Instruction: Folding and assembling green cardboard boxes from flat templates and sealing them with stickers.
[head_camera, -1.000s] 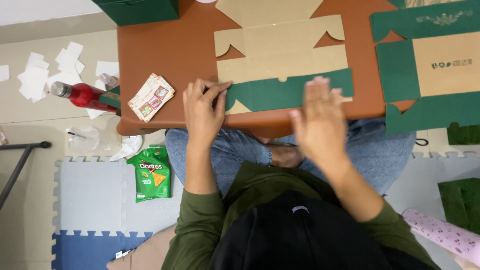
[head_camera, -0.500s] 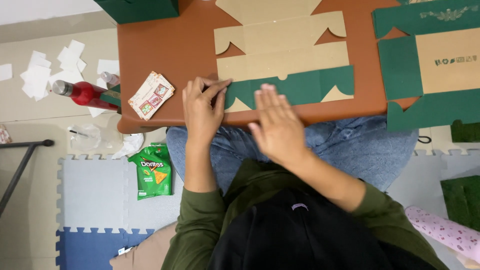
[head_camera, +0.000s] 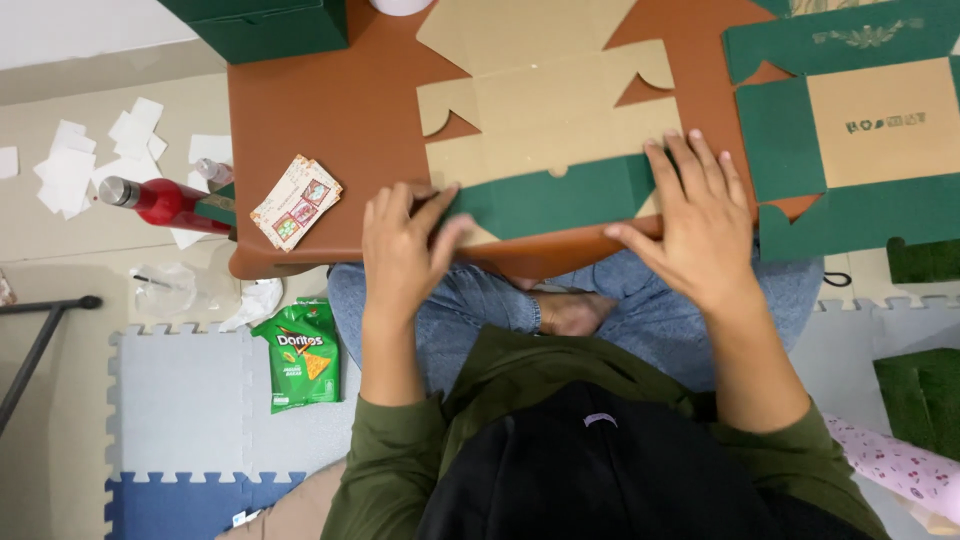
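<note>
nearest, the person's knees sit under the table (head_camera: 320, 120) edge, with a green snack bag (head_camera: 300, 352) on the foam mat (head_camera: 175, 400) to the left. both hands lie flat, fingers spread, gripping nothing. the left hand (head_camera: 400, 255) presses the left end of the green flap (head_camera: 550, 200), thumb and forefinger along its fold. the right hand (head_camera: 700, 225) weighs down the right end. the flap is folded back over the flat card blank (head_camera: 540, 100), so it seems the palms bear on the crease to set it. the blank lies tan side up in the middle of the brown table, its near edge at the table's front edge, within easy reach. just left of the left hand is a small stack of cards (head_camera: 295, 202); beyond the table edge, a red bottle (head_camera: 165, 200) and paper scraps (head_camera: 70, 165) on the floor. to the right lies a second blank (head_camera: 850, 210), flat, unfolded, green border around tan. at the far left corner stands a green box (head_camera: 265, 25).
</note>
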